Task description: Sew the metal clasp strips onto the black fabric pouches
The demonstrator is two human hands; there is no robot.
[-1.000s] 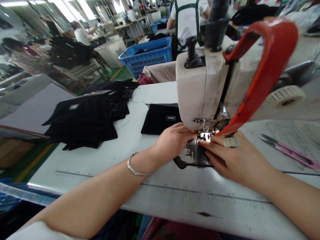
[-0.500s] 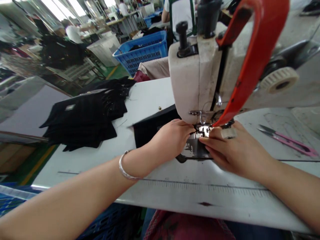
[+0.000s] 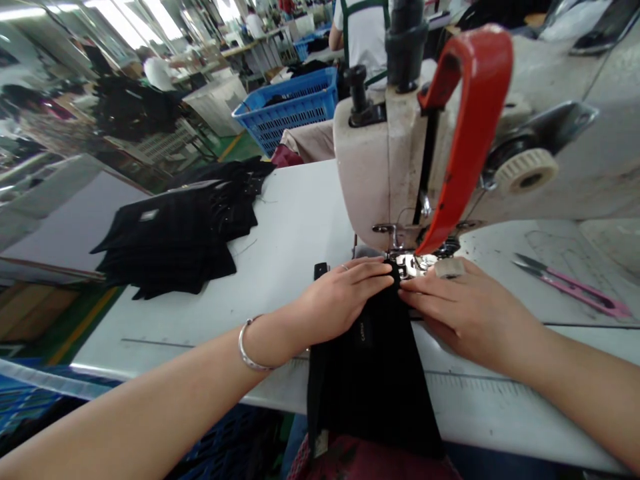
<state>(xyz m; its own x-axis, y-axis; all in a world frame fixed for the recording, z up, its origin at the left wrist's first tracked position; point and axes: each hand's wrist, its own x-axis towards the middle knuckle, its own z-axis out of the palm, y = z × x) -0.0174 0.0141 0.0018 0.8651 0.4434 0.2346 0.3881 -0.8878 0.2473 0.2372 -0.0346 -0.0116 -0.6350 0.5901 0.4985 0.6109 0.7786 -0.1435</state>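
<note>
A black fabric piece (image 3: 375, 380) with a small label lies on the white table (image 3: 295, 227) and hangs over its front edge. Its top end sits under the presser foot (image 3: 413, 265) of a cream sewing machine (image 3: 390, 167) with a red guard. My left hand (image 3: 343, 297), fingers stretched flat, presses on the fabric's upper left part. My right hand (image 3: 470, 310) lies flat on its upper right edge beside the foot, with tape on one finger. A silver bangle is on my left wrist.
A stack of black fabric pieces (image 3: 175, 233) lies at the table's left. Pink thread snips (image 3: 575, 287) rest at the right. A blue basket (image 3: 290, 110) and a person in a white shirt stand behind the machine. Other workers sit far back.
The black piece, earlier lying behind and left of the needle, has been swung round to the front and now hangs toward me. Both hands now lie flat on it.
</note>
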